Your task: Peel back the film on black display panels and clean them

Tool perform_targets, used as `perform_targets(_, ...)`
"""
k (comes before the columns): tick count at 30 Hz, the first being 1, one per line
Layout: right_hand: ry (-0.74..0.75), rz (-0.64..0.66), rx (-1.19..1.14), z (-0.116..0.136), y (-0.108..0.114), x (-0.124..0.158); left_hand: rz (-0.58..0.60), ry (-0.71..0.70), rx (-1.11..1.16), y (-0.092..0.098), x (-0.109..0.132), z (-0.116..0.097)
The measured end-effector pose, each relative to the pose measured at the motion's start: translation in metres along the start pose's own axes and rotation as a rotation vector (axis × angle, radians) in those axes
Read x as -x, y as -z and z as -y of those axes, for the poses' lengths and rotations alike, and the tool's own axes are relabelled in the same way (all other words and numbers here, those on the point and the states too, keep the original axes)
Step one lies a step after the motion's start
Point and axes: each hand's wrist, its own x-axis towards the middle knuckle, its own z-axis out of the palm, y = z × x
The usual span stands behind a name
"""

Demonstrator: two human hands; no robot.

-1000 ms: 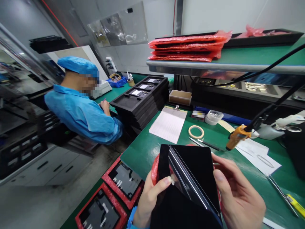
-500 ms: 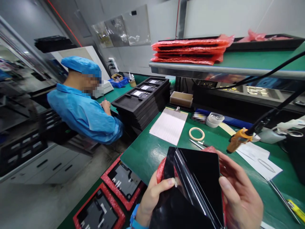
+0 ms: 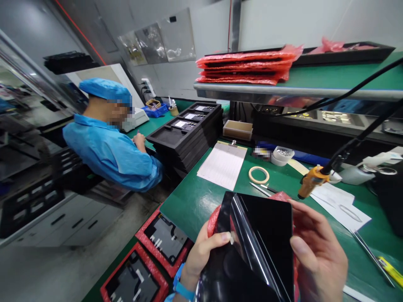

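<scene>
My left hand [image 3: 201,256] pinches the edge of a glossy black film [image 3: 231,251] that peels away from a flat black panel [image 3: 269,235]. My right hand [image 3: 317,256] grips that panel's right edge, thumb on its face. A red bubble-wrap bag [image 3: 214,220] shows behind and under the panel. Both hands hover just above the near edge of the green bench [image 3: 192,197].
A clipboard with paper [image 3: 222,164], a tape ring [image 3: 258,174], tweezers [image 3: 261,188], an orange electric screwdriver [image 3: 310,181] on a cable and loose papers [image 3: 343,205] lie on the bench. Black trays [image 3: 185,130] stack at left beside a seated co-worker in blue [image 3: 108,147]. Red-bagged parts [image 3: 151,260] lie below.
The black film has peeled slightly further off the panel, and both hands with the panel have shifted a little lower and to the right in view.
</scene>
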Motion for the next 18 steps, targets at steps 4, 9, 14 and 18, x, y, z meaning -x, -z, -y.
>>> perform_targets(4, 0.0, 0.019, 0.012, 0.003, 0.001, 0.001, 0.002, 0.024, -0.042, 0.003, 0.0, -0.003)
perform_targets(9, 0.021, 0.022, 0.017, 0.002, 0.005, 0.002, 0.007, 0.048, -0.032, -0.001, 0.005, -0.004)
perform_targets(14, -0.014, 0.011, 0.061, 0.004, 0.002, 0.003, -0.028, 0.048, -0.019, -0.003, 0.006, -0.004)
perform_targets(18, 0.028, -0.079, -0.029, 0.004, -0.001, -0.004, -0.213, -0.061, -0.085, 0.002, 0.01, -0.012)
